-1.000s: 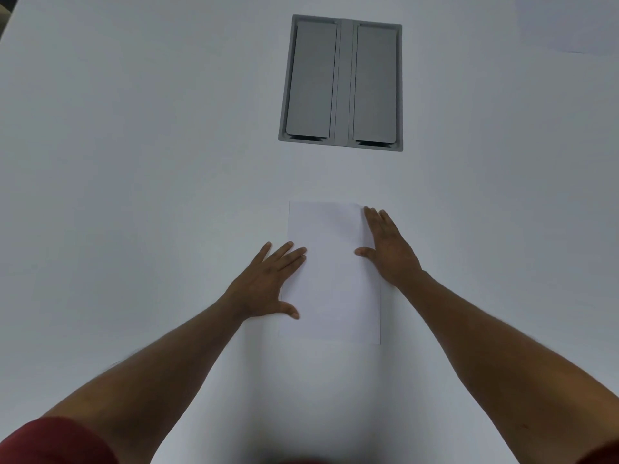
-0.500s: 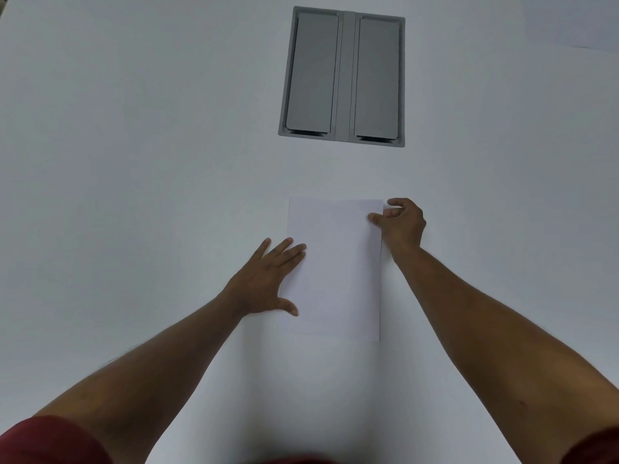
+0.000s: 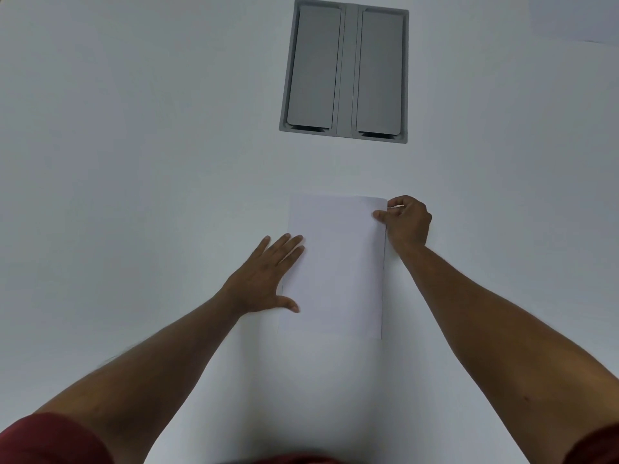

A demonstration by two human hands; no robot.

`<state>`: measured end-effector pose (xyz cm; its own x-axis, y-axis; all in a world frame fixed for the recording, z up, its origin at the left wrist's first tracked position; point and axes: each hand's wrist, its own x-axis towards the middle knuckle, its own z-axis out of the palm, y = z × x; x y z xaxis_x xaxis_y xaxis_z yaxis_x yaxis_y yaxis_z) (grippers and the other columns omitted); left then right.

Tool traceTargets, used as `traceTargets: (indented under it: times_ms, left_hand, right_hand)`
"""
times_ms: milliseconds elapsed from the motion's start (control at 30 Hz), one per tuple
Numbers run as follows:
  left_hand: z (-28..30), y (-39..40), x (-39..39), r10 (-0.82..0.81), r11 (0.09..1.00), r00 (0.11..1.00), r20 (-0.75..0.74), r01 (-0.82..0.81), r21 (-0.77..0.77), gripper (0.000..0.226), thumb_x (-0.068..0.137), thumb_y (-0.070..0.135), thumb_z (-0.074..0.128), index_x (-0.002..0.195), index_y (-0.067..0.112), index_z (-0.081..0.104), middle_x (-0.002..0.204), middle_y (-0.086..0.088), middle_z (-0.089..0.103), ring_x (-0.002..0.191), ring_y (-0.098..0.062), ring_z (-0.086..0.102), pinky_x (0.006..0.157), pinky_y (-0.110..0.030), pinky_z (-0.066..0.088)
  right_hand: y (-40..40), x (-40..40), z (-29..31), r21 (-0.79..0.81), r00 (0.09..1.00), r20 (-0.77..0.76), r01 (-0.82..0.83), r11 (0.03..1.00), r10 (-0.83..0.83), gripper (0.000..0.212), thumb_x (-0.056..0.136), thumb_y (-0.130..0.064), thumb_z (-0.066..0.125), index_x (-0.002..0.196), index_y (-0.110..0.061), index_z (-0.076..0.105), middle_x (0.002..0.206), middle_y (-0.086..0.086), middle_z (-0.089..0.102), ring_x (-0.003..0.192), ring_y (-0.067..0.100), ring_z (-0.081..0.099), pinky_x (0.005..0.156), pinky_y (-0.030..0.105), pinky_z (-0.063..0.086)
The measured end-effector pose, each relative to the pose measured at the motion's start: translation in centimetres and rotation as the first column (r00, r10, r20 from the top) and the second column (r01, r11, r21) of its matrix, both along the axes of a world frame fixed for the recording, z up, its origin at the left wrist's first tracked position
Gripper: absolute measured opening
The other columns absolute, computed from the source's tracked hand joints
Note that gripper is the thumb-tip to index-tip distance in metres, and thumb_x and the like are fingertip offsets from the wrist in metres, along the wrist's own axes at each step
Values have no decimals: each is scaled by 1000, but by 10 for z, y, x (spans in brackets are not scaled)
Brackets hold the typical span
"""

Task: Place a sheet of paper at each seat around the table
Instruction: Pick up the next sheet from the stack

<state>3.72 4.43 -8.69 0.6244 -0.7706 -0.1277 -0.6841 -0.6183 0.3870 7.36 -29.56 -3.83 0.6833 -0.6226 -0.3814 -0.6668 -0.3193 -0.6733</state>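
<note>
A white sheet of paper (image 3: 338,266) lies flat on the white table (image 3: 134,162), straight ahead of me, long side pointing away. My left hand (image 3: 264,279) rests flat with spread fingers on the sheet's left edge. My right hand (image 3: 407,222) is curled at the sheet's far right corner, thumb and fingers pinching the edge there. Whether the pinch holds one sheet or the top of a thin stack I cannot tell. Another sheet of paper (image 3: 576,18) lies at the table's far right, cut off by the frame.
A grey recessed cable box (image 3: 346,70) with two closed flaps is set into the table just beyond the sheet. My two bare forearms reach in from the bottom corners.
My right hand went from lying flat on the sheet's right edge to curling up at its far right corner and pinching it. The left hand has stayed put.
</note>
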Motion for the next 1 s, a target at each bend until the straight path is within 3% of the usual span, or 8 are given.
traceTargets:
  times_ms: [100, 200, 333, 433, 567, 700, 833, 1000]
  left_hand:
    - [1, -1, 1, 1, 999, 1000, -13, -1, 38, 131, 80, 97, 51, 172, 9, 18, 182, -6, 8, 169, -27, 9, 134, -59, 14]
    - [1, -1, 1, 7, 998, 1000, -24, -5, 56, 133, 79, 97, 53, 173, 10, 15, 183, -6, 7, 169, -26, 7, 135, -58, 13]
    - [4, -2, 1, 24, 997, 998, -50, -20, 77, 137, 78, 98, 55, 174, 13, 7, 183, -7, 0, 169, -21, 0, 136, -54, 6]
    - [8, -4, 1, 54, 996, 995, -82, -49, 69, 138, 78, 97, 56, 174, 14, 2, 183, -7, -3, 169, -17, -5, 137, -50, 1]
    - [7, -6, 1, 74, 997, 994, -85, -71, 39, 137, 79, 96, 56, 173, 12, 2, 183, -8, -2, 169, -17, -3, 137, -50, 3]
    - [5, -6, 2, 73, 996, 995, -73, -69, 59, 135, 82, 95, 54, 173, 11, 1, 182, -8, -2, 169, -17, -3, 137, -50, 4]
    - [3, -6, 3, 65, 994, 996, -60, -60, 86, 135, 82, 95, 53, 173, 8, 4, 182, -10, -2, 169, -18, -2, 137, -50, 3]
    - [6, -7, 0, 98, 993, 990, -99, -92, 71, 130, 85, 92, 53, 173, 9, 6, 182, -6, -3, 169, -17, -3, 137, -52, 6]
  right_hand:
    - [-1, -6, -3, -24, 997, 52, -53, 998, 54, 21, 85, -4, 82, 89, -16, 65, 67, -15, 69, 63, -5, 66, 68, 26, 51]
    - [0, -10, -4, -46, 991, 89, -94, 995, 97, 19, 90, 4, 62, 84, -15, 59, 65, -17, 72, 78, 7, 75, 69, 27, 50]
    - [-4, -11, -4, -36, 987, 117, -102, 994, 106, 19, 83, -10, 86, 81, -9, 66, 81, 2, 76, 80, 24, 70, 77, 35, 54]
    - [-6, -12, -3, -44, 982, 164, -86, 995, 92, 21, 80, -15, 90, 80, -15, 69, 100, 6, 74, 79, 12, 61, 72, 19, 47]
    - [-12, -13, -1, 139, 991, 131, -34, 990, 15, 21, 84, -19, 89, 91, -14, 70, 89, 0, 74, 77, 8, 65, 77, 26, 50]
    - [-10, -28, 6, 452, 991, 132, -25, 892, -39, 44, 80, -9, 93, 117, -11, 68, 100, 4, 80, 86, 16, 77, 85, 29, 62]
    - [-8, -45, 3, 521, 995, 92, -89, 849, 48, 39, 78, -5, 93, 112, -4, 76, 104, 9, 84, 92, 23, 82, 85, 38, 66]
    - [-6, -57, 7, 546, 992, 106, -117, 830, 70, 31, 86, -8, 87, 116, -8, 80, 108, 8, 84, 103, 31, 80, 84, 36, 67]
